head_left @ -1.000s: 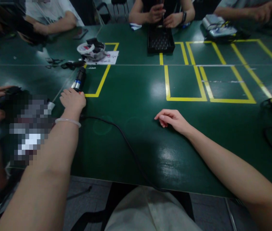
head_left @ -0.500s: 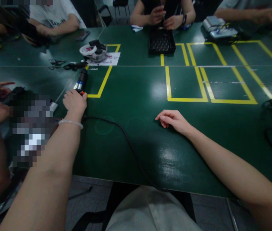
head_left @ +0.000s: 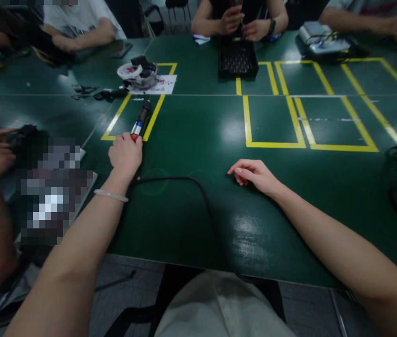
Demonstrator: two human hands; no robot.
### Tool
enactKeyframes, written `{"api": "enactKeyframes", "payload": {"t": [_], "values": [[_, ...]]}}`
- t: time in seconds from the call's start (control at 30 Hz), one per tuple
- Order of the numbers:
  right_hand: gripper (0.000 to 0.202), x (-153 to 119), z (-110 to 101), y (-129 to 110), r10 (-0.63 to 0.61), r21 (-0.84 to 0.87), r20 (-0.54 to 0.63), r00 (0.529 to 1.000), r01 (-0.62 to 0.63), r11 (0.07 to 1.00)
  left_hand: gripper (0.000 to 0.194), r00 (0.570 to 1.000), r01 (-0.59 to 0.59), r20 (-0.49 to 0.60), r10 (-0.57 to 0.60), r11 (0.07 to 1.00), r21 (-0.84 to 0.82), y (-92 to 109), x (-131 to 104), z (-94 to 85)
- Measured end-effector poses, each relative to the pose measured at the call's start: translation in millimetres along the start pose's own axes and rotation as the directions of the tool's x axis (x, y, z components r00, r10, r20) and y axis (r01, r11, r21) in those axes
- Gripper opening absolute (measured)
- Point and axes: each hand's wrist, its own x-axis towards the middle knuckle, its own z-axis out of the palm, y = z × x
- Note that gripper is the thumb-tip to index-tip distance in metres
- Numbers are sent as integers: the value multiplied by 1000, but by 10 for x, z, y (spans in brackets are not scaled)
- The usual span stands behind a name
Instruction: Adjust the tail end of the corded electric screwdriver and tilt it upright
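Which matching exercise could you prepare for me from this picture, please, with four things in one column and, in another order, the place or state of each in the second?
Things
1. black tool
2. right hand
3. pale bracelet
4. black tray

Places or states
A. around the left arm
B. on the far side of the table
C. gripped by the left hand
D. fingers loosely curled

Right pairs: 1-C, 2-D, 3-A, 4-B
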Motion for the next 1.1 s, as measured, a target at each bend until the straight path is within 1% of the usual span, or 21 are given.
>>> {"api": "enactKeyframes", "payload": {"t": [0.13, 0.27, 0.37, 0.47, 0.63, 0.73, 0.83, 0.93, 1.1], "values": [[35, -2, 5, 0, -7, -9, -7, 1000, 7, 1000, 58, 996, -90, 24, 90, 996, -30, 276, -233, -70], [35, -12, 12, -6, -20, -23, -16, 1000, 19, 1000, 54, 974, -222, 44, 222, 975, -23, 582, -498, -166], [34, -19, 22, -14, -32, -43, -25, 999, 31, 999, 50, 942, -330, 49, 331, 944, -29, 800, -693, -218], [33, -19, 35, -2, -44, -46, -29, 999, 42, 998, 46, 901, -432, 39, 432, 902, -19, 1008, -877, -243], [30, -8, 57, 64, -81, -25, -49, 996, 80, 997, 42, 832, -553, 29, 553, 833, -19, 1299, -1159, -267], [34, -8, 71, 92, -131, -41, -41, 991, 129, 991, 40, 791, -609, 19, 611, 791, -55, 1419, -1294, -288], [34, -11, 87, 100, -154, -93, -14, 988, 152, 984, 38, 763, -643, 16, 647, 760, -96, 1497, -1391, -308], [27, -5, 104, 103, -160, -137, 9, 987, 159, 978, 38, 743, -663, 11, 669, 739, -124, 1533, -1452, -318], [25, 25, 132, 108, -182, -185, 8, 983, 180, 966, 43, 730, -676, 11, 684, 724, -138, 1540, -1495, -328]]}}
